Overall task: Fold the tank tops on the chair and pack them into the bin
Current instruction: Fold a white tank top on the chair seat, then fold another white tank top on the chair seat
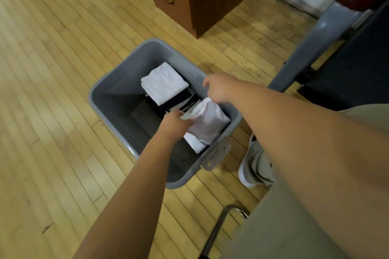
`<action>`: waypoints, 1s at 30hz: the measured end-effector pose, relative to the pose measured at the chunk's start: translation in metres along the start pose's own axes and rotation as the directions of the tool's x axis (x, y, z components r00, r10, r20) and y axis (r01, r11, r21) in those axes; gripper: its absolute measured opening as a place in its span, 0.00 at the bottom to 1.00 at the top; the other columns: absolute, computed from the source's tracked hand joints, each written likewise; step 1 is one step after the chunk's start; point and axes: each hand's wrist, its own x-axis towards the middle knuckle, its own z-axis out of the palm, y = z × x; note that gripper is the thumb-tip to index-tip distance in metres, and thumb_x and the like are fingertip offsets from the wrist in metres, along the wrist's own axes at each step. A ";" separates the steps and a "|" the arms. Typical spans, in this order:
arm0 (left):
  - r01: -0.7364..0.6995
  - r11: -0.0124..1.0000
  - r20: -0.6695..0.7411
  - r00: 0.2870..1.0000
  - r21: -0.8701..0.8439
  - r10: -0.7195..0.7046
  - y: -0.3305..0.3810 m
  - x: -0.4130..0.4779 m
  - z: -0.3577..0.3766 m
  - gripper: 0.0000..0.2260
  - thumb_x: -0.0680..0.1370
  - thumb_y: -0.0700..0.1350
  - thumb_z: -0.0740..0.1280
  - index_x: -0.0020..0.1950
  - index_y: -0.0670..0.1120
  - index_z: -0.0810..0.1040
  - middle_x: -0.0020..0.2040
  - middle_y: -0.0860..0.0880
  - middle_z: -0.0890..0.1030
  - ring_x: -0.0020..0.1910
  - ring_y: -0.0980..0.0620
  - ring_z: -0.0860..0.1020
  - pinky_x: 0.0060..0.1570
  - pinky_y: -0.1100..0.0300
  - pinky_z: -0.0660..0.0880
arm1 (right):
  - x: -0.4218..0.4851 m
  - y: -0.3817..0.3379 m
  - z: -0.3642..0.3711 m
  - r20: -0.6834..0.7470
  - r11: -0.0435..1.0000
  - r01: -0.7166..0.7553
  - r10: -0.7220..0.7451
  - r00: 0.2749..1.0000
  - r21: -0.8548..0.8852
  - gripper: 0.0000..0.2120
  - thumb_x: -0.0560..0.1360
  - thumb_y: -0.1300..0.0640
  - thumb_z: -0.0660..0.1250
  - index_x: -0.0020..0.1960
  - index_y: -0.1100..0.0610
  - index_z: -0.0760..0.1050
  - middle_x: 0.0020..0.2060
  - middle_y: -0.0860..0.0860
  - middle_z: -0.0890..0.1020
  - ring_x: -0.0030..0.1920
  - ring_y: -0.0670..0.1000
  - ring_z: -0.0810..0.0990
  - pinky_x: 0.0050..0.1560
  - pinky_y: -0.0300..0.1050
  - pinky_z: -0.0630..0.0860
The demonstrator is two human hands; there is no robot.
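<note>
In the bin [105,99], the left hand [175,123] curls fingers on the folded tank top [208,126] at 9 o'clock; the right hand [216,88] pinches 12 o'clock (soft, light, probably unfolds unsupported).

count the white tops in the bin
2 clear: far top on the dark pile; near top at the near end, held by left hand and right hand. White edge below may be a third.

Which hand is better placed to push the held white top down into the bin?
Probably the left: the left hand sits low inside the bin, gripping the top, while the right hand pinches its corner up by the rim.
</note>
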 end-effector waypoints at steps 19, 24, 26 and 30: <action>-0.084 0.993 0.100 0.991 -0.088 0.093 0.057 -0.021 -0.009 0.10 0.81 0.44 0.67 0.56 0.39 0.82 0.57 0.38 0.85 0.57 0.42 0.86 0.57 0.45 0.82 | -0.053 0.030 -0.021 0.063 0.981 -0.141 0.134 0.989 0.135 0.13 0.82 0.63 0.63 0.61 0.63 0.83 0.53 0.58 0.87 0.51 0.58 0.87 0.49 0.52 0.84; -0.203 0.974 0.096 0.973 -0.100 0.212 0.096 -0.057 -0.017 0.11 0.83 0.46 0.67 0.62 0.44 0.82 0.57 0.45 0.85 0.55 0.49 0.86 0.59 0.48 0.82 | -0.095 0.058 -0.027 0.007 0.937 -0.196 0.203 0.979 0.290 0.12 0.80 0.59 0.64 0.53 0.63 0.85 0.46 0.58 0.88 0.49 0.62 0.88 0.47 0.51 0.84; -0.259 0.959 0.096 0.958 -0.111 0.270 0.112 -0.073 -0.014 0.09 0.83 0.46 0.67 0.61 0.45 0.82 0.57 0.46 0.85 0.53 0.49 0.86 0.57 0.49 0.83 | -0.114 0.063 -0.030 0.014 0.914 -0.215 0.224 0.975 0.344 0.13 0.81 0.59 0.64 0.55 0.65 0.85 0.48 0.60 0.88 0.53 0.64 0.87 0.46 0.50 0.80; -0.372 0.926 0.105 0.921 -0.062 0.376 0.154 -0.107 -0.002 0.08 0.83 0.47 0.68 0.59 0.45 0.83 0.57 0.46 0.86 0.50 0.51 0.87 0.54 0.50 0.83 | -0.164 0.072 -0.048 -0.183 0.903 -0.143 0.234 0.955 0.406 0.10 0.80 0.61 0.67 0.59 0.61 0.83 0.50 0.59 0.88 0.44 0.57 0.85 0.39 0.45 0.79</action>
